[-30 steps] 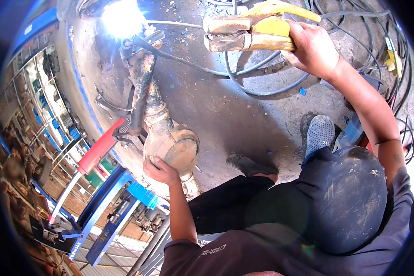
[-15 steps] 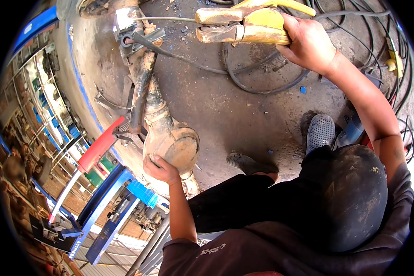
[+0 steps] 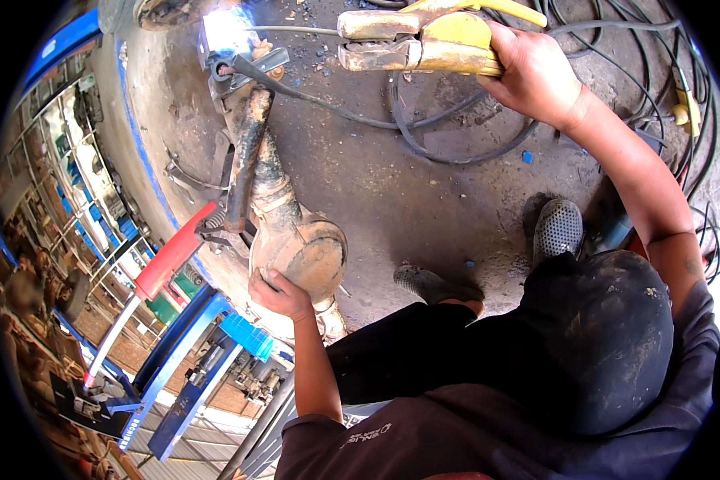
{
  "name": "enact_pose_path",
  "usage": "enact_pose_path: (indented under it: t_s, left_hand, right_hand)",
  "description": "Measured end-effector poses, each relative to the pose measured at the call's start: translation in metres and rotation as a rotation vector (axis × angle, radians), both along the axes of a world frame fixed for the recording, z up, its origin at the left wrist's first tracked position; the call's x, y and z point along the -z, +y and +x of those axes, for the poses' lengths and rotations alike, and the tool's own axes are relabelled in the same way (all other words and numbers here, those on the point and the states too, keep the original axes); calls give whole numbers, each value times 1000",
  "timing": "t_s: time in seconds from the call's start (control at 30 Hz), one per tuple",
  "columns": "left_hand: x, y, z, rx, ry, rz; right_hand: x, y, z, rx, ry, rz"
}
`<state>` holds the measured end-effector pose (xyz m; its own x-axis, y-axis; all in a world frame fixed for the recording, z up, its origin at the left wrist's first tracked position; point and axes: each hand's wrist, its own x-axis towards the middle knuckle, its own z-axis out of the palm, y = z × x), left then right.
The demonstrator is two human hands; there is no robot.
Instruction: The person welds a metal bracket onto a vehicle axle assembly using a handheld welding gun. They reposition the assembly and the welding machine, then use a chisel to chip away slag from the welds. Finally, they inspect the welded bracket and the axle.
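Observation:
My right hand (image 3: 536, 76) grips a yellow welding electrode holder (image 3: 424, 40) at the top of the view. Its thin rod (image 3: 296, 30) points left to a bright glowing spot (image 3: 228, 32) at the far end of a rusty axle tube (image 3: 248, 136). The tube runs down to a round rusty differential housing (image 3: 308, 248) lying on the dirty concrete. My left hand (image 3: 278, 292) rests on the near rim of that housing, fingers curled over its edge.
Black cables (image 3: 440, 152) loop across the ground under the holder, and more run along the right edge with a yellow plug (image 3: 684, 108). A red-handled tool (image 3: 168, 256) and blue frame (image 3: 192, 376) lie left. Grey perforated shoes (image 3: 558, 228) stand beside the housing.
The dazzling arc flash at the tube's end a second ago has faded to a smaller glow. The holder and right hand stay at the top; the left hand has not moved.

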<state>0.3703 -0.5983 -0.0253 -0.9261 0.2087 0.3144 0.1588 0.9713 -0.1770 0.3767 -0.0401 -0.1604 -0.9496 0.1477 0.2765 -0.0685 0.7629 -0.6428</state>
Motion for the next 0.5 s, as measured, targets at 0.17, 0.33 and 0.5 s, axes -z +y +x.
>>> enact_pose_path:
  t_s: [0.17, 0.33, 0.5]
  left_hand:
    - [0, -1, 0, 5, 3, 2]
    - [0, -1, -1, 7, -1, -16]
    - [-2, -3, 2, 0, 8, -16]
  right_hand:
    - [-3, -1, -1, -19, 39, -17]
    - [2, 2, -1, -10, 20, -11]
    - [1, -1, -3, -39, 36, -37]
